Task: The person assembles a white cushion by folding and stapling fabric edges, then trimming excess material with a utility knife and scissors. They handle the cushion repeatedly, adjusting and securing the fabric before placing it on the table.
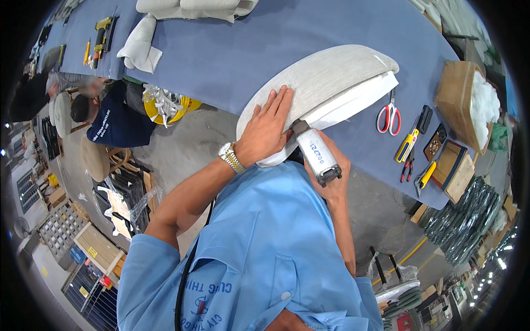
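Fingers of the right hand (331, 176) wrap tight around a grey staple gun (316, 151) at the near edge of the upholstered panel (326, 77). Left hand (268, 129) presses flat, fingers spread, on the panel. Beyond it, to the right, lie red scissors (389, 117) on the blue table (232, 49).

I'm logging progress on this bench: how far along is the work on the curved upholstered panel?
Grey fabric already lies smooth over the panel. In hand: left hand presses it flat while right hand holds the staple gun at its near edge. White padding still shows along the edge.
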Tool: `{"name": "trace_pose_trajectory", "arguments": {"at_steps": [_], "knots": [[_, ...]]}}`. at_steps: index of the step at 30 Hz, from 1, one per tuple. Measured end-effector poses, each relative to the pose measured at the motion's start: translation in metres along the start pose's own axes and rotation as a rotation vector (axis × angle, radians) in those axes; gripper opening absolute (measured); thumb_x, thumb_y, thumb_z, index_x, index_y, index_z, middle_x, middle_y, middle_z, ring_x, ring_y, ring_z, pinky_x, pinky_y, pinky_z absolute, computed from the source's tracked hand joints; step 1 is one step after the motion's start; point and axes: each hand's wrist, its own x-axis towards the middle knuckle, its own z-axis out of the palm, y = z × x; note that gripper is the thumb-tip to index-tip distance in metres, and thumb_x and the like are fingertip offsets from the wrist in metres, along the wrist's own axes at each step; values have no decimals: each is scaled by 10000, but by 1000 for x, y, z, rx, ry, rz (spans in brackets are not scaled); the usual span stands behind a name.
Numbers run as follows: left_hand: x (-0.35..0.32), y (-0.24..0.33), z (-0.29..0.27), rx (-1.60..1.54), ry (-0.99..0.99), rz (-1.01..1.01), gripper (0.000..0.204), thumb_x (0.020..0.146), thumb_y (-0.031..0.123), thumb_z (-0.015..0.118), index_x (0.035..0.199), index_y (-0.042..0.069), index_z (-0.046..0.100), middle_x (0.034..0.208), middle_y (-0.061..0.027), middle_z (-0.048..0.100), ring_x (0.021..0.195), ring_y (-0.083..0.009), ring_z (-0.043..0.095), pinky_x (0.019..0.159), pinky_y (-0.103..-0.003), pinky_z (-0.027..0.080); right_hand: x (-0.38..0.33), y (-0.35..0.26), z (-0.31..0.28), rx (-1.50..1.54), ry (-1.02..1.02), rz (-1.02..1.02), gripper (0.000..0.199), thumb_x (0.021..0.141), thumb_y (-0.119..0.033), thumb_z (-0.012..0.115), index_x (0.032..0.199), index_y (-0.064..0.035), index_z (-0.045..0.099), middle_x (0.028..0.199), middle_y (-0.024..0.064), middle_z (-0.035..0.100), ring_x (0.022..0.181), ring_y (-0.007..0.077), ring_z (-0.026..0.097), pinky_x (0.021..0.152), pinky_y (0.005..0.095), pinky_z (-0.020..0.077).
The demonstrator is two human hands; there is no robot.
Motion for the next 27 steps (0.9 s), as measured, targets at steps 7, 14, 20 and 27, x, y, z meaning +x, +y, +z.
{"name": "trace_pose_trajectory", "arguments": {"at_steps": [7,14,20,27], "knots": [[-1,-1,3,9,0,14,1003,828,45,735,1639,18,145,1700,-230,195,1559,-435,230,1178,-642,349,-2,-2,-2,39,-44,-5,556,781,-74,789,1317,-8,654,1160,173,746,1025,261,751,881,358,577],[4,-12,-18,-99,-155,119,1140,813,200,819,1673,108,76,1717,-243,122,1589,-438,108,1259,-565,219,1,6,8,81,-16,8,580,735,-102,786,1299,-38,670,1193,168,740,1063,306,745,909,376,575],[-9,-62,-7,-253,-111,79,1101,839,417,762,1667,98,111,1701,-286,136,1565,-473,158,1247,-531,247,13,0,14,82,-3,-94,564,748,-74,745,1303,-12,667,1197,186,737,1072,319,746,929,384,573],[-19,-34,-33,34,-93,-74,937,892,341,642,1639,45,160,1569,-323,411,1291,-492,577,992,-551,538,18,-10,14,69,-18,-186,555,778,-42,773,1312,38,646,1164,206,743,1051,275,751,916,374,576]]}}
